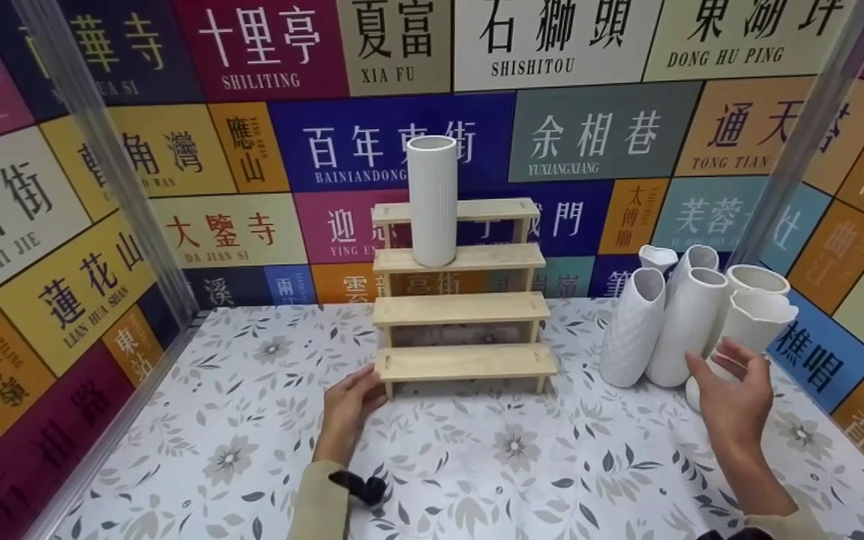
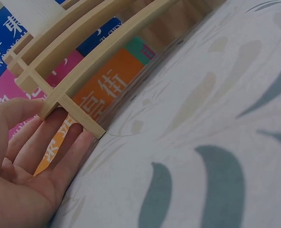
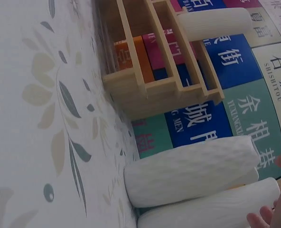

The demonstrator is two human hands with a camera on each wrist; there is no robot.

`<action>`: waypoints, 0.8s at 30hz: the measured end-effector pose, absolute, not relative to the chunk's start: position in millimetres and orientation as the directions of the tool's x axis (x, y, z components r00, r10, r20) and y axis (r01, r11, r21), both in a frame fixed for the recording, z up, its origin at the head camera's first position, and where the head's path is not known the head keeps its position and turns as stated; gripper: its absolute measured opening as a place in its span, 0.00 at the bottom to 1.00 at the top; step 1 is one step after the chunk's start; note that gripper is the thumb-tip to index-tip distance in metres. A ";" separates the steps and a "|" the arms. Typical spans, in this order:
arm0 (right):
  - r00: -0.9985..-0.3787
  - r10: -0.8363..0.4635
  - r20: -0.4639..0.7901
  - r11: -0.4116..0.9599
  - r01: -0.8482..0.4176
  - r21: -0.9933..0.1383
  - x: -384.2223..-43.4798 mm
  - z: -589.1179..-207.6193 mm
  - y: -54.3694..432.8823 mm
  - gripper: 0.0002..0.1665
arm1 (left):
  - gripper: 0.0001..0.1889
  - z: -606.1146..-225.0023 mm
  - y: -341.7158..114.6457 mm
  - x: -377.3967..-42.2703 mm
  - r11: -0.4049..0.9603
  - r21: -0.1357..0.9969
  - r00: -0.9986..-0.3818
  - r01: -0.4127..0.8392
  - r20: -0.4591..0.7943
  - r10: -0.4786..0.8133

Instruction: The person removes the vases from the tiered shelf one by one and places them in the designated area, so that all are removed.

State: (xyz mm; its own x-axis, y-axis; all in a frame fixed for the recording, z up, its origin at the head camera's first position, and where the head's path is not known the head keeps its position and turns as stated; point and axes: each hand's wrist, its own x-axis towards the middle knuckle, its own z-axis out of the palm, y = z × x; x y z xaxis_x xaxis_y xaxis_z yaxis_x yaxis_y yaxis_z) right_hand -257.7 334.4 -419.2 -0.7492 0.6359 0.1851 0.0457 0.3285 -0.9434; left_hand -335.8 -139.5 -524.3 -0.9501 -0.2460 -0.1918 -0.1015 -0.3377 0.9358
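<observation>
A stepped wooden stand (image 1: 466, 363) with a tall ribbed white vase (image 1: 433, 202) upright on its third step stands mid-table. My left hand (image 1: 349, 401) holds the left end of its lowest step. In the left wrist view, the thumb lies on the step board (image 2: 90, 59) and the fingers reach behind the leg. At the right, my right hand (image 1: 736, 394) is in front of a cluster of white vases, its thumb and fingers spread apart. Nearest are a scalloped-rim vase (image 1: 756, 313) and a slim vase (image 1: 691, 330); whether the fingers touch them I cannot tell. A textured vase (image 3: 192, 171) stands left of them.
White floral cloth (image 1: 477, 472) covers the table. Behind it rises a wall of coloured signs (image 1: 394, 142). Clear upright edges border the space at the left (image 1: 113, 150) and right (image 1: 799, 142). More white vases (image 1: 758, 279) stand at the back of the cluster.
</observation>
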 end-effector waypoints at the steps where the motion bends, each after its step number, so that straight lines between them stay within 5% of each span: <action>1: -0.762 0.623 0.178 0.329 0.049 -0.943 -257.2 -417.5 331.0 0.36 | 0.24 -524.7 -139.8 -335.9 -0.340 0.935 -0.951 -0.098 -0.189 -0.246; 14: -0.880 0.404 0.249 0.334 -0.111 -0.936 -274.4 -401.2 279.3 0.35 | 0.22 -525.7 -140.4 -336.0 -0.298 0.948 -0.953 -0.112 -0.187 -0.238; 24: -0.904 0.198 0.378 0.320 -0.305 -0.897 -295.8 -385.6 229.4 0.31 | 0.22 -524.5 -141.0 -337.4 -0.281 0.947 -0.942 -0.152 -0.225 -0.248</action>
